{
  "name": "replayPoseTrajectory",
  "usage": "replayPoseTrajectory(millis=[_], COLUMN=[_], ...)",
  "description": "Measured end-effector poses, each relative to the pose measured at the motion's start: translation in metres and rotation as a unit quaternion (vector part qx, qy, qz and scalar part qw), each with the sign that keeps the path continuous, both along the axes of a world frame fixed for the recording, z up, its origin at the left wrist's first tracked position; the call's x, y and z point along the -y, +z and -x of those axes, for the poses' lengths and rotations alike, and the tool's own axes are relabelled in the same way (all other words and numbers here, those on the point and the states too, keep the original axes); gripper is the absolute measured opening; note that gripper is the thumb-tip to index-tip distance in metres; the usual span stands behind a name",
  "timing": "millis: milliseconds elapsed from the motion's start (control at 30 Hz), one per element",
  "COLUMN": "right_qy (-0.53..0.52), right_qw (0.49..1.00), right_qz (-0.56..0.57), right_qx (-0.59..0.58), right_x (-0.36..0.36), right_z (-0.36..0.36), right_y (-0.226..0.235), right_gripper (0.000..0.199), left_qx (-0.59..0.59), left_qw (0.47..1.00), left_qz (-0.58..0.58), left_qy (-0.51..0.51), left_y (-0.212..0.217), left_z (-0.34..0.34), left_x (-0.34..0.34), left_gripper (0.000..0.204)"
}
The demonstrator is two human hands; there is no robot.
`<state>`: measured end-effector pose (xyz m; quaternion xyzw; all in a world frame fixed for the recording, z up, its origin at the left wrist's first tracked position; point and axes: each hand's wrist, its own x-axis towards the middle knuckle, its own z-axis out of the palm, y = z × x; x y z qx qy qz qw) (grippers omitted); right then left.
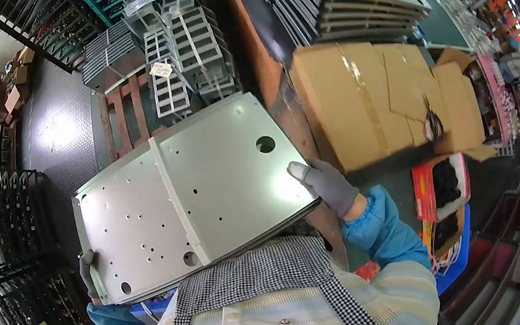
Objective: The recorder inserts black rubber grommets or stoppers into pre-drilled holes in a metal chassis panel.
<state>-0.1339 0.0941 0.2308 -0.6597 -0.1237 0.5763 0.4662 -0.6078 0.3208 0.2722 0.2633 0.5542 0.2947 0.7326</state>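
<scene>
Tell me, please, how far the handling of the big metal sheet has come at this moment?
Done: the metal panel is lifted, off any surface. In hand: the left hand grips its lower left corner and the right hand its right edge, both gloved. Left: it has not yet been put down; a stack of similar panels lies beyond the cardboard boxes.

Cardboard boxes (374,105) crowd right; floor (58,134) open left

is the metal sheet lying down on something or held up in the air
Held up. The metal sheet is tilted, gripped at opposite edges by the gloved right hand and left hand, with floor and racks showing below it.
</scene>
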Motion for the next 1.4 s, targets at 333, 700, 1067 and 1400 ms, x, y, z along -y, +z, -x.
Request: replayPoseTrajectory(millis=[333, 700, 1067, 1400], right_qy=[0.048, 0.018, 0.048, -0.003], right_qw=[0.995, 0.997, 0.993, 0.891], right_qz=[-0.046, -0.03, -0.063, -0.027], right_qx=[0.078, 0.066, 0.088, 0.453], right_x=[0.177, 0.37, 0.471, 0.549], right_z=[0.005, -0.035, -0.056, -0.127], right_y=[0.022, 0.041, 0.015, -0.052], right_gripper=[0.056, 0.054, 0.048, 0.048], left_qx=[0.024, 0.041, 0.146, 0.178], left_qw=[0.996, 0.997, 0.989, 0.981], left_qz=[-0.067, -0.056, 0.009, 0.05], left_qy=[0.055, 0.025, -0.03, -0.061], left_y=[0.013, 0.016, -0.029, -0.086], left_z=[0.007, -0.033, -0.03, -0.045], left_x=[0.228, 0.423, 0.52, 0.641], left_gripper=[0.066, 0.072, 0.046, 0.057])
